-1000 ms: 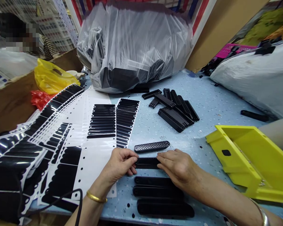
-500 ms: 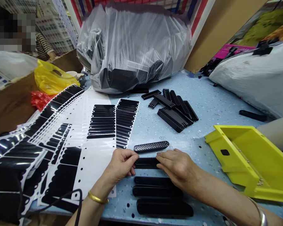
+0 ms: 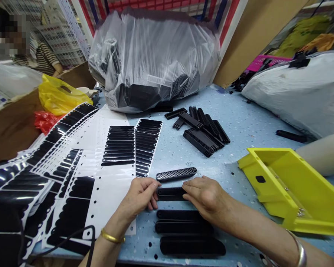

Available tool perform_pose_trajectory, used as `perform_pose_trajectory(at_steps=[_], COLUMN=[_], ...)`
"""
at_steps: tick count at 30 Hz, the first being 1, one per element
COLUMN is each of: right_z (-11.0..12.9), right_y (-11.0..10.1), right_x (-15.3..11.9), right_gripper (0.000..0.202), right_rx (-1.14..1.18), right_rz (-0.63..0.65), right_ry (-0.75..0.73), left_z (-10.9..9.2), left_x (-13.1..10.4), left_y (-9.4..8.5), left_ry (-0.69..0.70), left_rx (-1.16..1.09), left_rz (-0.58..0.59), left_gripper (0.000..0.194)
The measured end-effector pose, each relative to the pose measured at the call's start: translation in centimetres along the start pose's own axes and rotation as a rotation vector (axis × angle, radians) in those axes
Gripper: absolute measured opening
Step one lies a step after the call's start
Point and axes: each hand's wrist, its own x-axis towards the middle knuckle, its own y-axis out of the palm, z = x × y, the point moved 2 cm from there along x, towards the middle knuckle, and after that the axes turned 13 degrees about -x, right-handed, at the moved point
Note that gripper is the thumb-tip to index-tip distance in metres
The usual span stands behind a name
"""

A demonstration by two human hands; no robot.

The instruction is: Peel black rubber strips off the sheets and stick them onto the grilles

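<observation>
A long black plastic piece with rounded ends (image 3: 170, 193) lies crosswise on the table between my hands. My left hand (image 3: 143, 193) pinches its left end between thumb and forefinger. The fingers of my right hand (image 3: 207, 193), held together, press on its right end and hide it. Just beyond is a similar black piece with a lattice face (image 3: 176, 174), untouched. Toward me lie several smooth black pieces (image 3: 183, 227) side by side, partly under my right hand. Left of my left hand, a white sheet (image 3: 115, 189) carries rows of black strip stickers (image 3: 118, 145).
A pile of black pieces (image 3: 202, 129) lies farther back. At right stands a yellow bin (image 3: 269, 185) with small metal parts inside. A large plastic bag (image 3: 161, 63) sits at the back. Sticker sheets (image 3: 80, 207) and a dark cable (image 3: 93, 237) cover the left. A person sits at far left.
The whole view has shifted slightly, so things sit a little farther left. Both hands keep their places on the black plastic piece, with no clear movement.
</observation>
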Motion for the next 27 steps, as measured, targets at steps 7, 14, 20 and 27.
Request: perform_pose_trajectory(at_steps=[7, 14, 20, 27], right_z=[0.1, -0.1, -0.7, -1.8], right_y=[-0.3, 0.0, -0.2, 0.1], right_x=[0.1, 0.0, -0.1, -0.1], right_gripper=[0.025, 0.022, 0.017, 0.013], right_rx=[-0.014, 0.010, 0.114, 0.267], right_rz=[0.025, 0.014, 0.063, 0.024], right_ry=[-0.009, 0.008, 0.055, 0.055], left_z=[0.2, -0.1, 0.4, 0.6], left_x=[0.0, -0.1, 0.1, 0.2], left_y=[-0.3, 0.2, 0.3, 0.1], left_ry=[-0.041, -0.030, -0.003, -0.037], left_rx=[-0.029, 0.008, 0.030, -0.003], left_rz=[0.035, -0.004, -0.036, -0.049], left_gripper=[0.030, 0.027, 0.032, 0.035])
